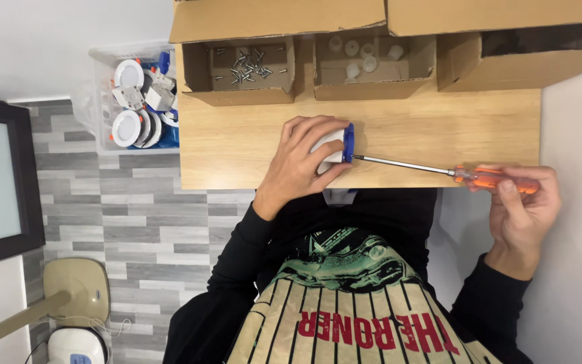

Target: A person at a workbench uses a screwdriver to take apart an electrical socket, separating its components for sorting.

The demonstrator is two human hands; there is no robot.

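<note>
the small white part with a blue end (340,145) lies on its side near the front edge of the wooden table (439,135), so the blue face meets the screwdriver (439,170) tip. the left hand (301,162) clamps it steady; the right hand (523,199) grasps the orange handle. behind stand 2 cardboard boxes, of screws (247,66) and white caps (362,57).

My left hand (302,162) covers most of the white part (335,146), so I can't tell its shape. My right hand (521,202) hides the end of the orange screwdriver handle (490,178). Where the tip meets the blue cap (349,142) is too small to judge. The far cardboard boxes (365,61) are cut off by the top edge, the rightmost one's inside dark.
</note>
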